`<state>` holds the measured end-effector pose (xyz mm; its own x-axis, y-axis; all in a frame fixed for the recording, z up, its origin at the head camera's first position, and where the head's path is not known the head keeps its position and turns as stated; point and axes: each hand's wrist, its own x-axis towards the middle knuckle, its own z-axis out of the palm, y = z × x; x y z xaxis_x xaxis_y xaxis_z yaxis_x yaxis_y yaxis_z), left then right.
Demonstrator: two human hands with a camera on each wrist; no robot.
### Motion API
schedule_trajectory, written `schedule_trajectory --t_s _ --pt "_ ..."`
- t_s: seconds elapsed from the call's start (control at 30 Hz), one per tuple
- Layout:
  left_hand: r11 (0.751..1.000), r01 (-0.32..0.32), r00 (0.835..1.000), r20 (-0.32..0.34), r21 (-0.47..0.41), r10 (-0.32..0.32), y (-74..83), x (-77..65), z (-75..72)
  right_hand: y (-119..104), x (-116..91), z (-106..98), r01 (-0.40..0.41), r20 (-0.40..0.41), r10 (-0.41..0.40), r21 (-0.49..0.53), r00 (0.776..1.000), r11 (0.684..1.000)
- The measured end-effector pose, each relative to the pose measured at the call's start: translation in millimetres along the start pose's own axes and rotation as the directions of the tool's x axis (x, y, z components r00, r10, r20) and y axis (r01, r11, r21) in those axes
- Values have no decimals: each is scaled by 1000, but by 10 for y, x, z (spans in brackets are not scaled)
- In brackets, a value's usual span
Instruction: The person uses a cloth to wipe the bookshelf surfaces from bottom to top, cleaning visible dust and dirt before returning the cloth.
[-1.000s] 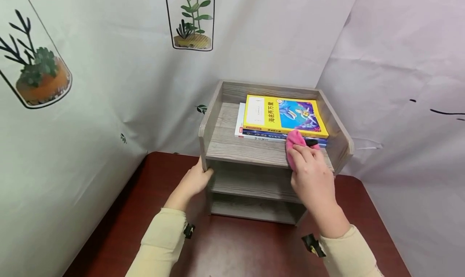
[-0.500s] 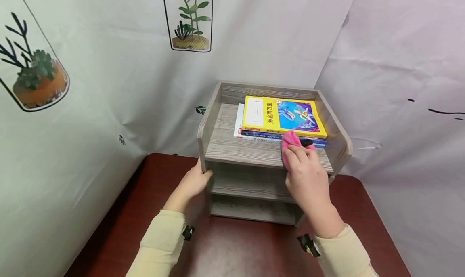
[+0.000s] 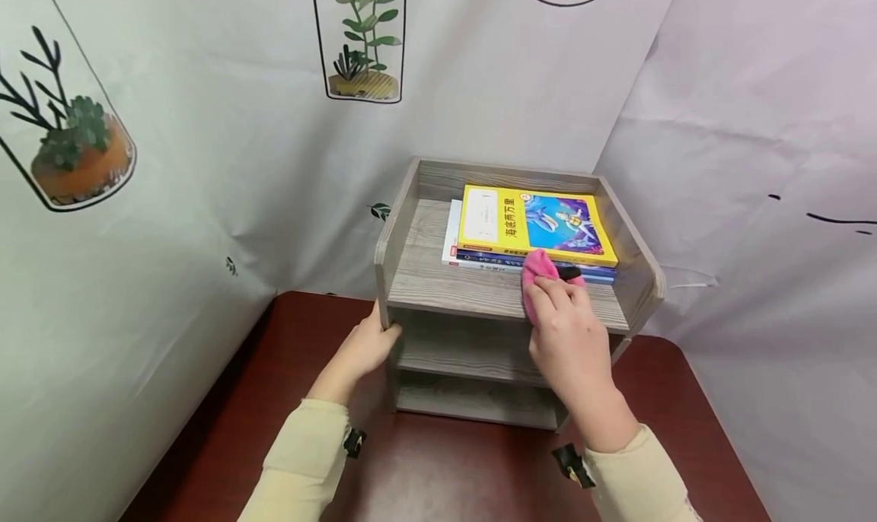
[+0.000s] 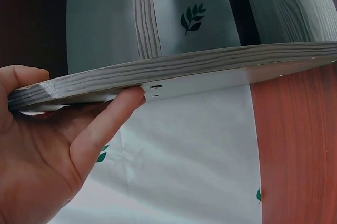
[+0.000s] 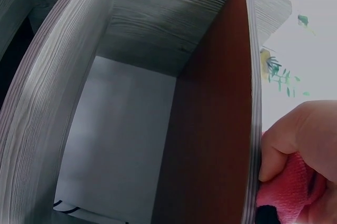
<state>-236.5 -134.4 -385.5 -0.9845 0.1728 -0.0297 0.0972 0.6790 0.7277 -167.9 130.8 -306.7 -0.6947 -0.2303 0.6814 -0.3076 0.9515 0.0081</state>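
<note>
A small grey wood-grain shelf unit (image 3: pixel 425 282) stands on the dark red table. My left hand (image 3: pixel 359 347) grips its left side panel below the top board; in the left wrist view, thumb and fingers of that hand (image 4: pixel 47 166) lie on opposite sides of the panel's edge. With my right hand (image 3: pixel 572 343) I hold a bunched pink cloth (image 3: pixel 537 267), which has a black part, on the front of the top board. In the right wrist view, the fingers pinch the cloth (image 5: pixel 287 190) right at the board's edge. My palm hides some of the cloth.
Just behind the cloth, a yellow-covered book (image 3: pixel 493 221) tops a small stack of books on the top board. Raised side and back panels enclose that board. White sheets printed with plants (image 3: pixel 274 126) hang behind and beside the table (image 3: pixel 438 476).
My right hand has slid left along the front of the top board with the pink cloth. My left hand keeps its grip on the side panel, and the books stay in place.
</note>
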Motion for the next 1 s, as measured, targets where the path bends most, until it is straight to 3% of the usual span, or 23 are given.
schedule_trajectory --t_s 1.0 --pt "1000 -20 1000 -14 0 20 -11 6 6 -170 80 42 23 -2 -23 -11 1000 1000"
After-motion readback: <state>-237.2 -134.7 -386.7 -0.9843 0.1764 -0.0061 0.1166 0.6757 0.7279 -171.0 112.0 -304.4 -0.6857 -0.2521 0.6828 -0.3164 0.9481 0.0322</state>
